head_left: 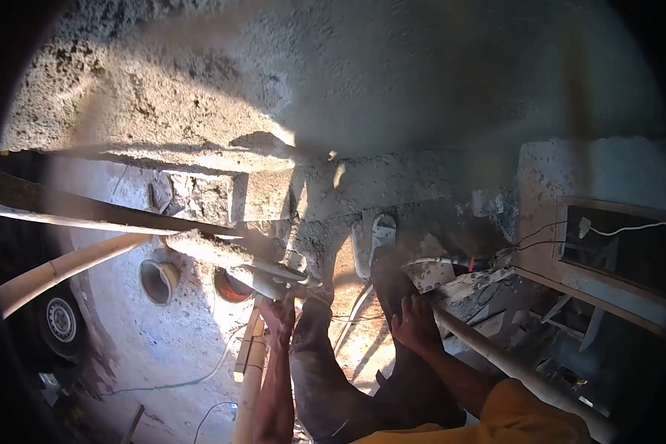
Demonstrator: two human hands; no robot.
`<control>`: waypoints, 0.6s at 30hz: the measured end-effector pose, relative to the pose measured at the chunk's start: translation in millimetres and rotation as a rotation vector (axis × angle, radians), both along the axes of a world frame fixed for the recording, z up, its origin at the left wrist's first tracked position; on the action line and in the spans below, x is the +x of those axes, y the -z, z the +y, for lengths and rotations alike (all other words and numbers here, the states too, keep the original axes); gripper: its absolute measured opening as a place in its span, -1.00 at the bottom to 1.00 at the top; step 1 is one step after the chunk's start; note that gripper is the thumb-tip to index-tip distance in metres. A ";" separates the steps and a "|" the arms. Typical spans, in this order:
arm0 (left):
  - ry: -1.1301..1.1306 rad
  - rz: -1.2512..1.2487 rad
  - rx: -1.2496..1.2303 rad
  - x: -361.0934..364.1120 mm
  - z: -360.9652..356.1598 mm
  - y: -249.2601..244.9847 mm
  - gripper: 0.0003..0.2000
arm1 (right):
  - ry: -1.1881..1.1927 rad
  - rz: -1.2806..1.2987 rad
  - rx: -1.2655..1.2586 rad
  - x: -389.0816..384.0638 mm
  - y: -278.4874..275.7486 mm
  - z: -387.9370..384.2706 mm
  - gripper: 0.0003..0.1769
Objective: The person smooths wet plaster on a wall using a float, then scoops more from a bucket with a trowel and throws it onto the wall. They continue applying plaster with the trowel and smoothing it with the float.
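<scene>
My left hand (pixel 279 317) is at the end of a pale pole (pixel 255 282) beside my left knee. Its fingers appear closed around the pole, though shadow partly hides them. My right hand (pixel 416 324) lies on my dark trouser leg (pixel 397 290) near the knee, fingers spread and holding nothing. A sandal (pixel 382 231) shows on my foot beyond that knee. Close to my left forearm runs an upright bamboo pole (pixel 249 392).
A rough plastered wall (pixel 392 89) fills the top. Bamboo poles (pixel 74 268) cross at left, above two round containers (pixel 158 282) below. Another long pole (pixel 496 355) slants at right, near a framed opening (pixel 614 255) with wires. A vehicle wheel (pixel 61 320) stands far left.
</scene>
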State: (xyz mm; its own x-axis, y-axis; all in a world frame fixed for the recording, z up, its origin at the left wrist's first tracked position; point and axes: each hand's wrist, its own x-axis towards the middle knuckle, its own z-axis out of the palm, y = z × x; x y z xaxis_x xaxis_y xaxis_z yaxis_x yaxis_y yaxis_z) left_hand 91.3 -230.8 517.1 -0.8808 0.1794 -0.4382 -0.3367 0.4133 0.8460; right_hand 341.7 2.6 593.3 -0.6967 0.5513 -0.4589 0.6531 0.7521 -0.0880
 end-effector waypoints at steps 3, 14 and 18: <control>0.093 -0.044 -0.088 26.0 -10.0 -101.8 -0.58 | 0.019 0.375 -0.194 -19.1 -36.7 -52.2 -0.34; 0.178 0.500 0.031 -2.9 85.6 -424.1 -0.69 | -0.021 1.283 -0.169 -181.0 -285.1 -78.1 -0.47; 0.294 0.620 0.157 -8.3 112.5 -498.6 -0.67 | 0.076 1.451 -0.368 -198.2 -347.7 -45.4 -0.43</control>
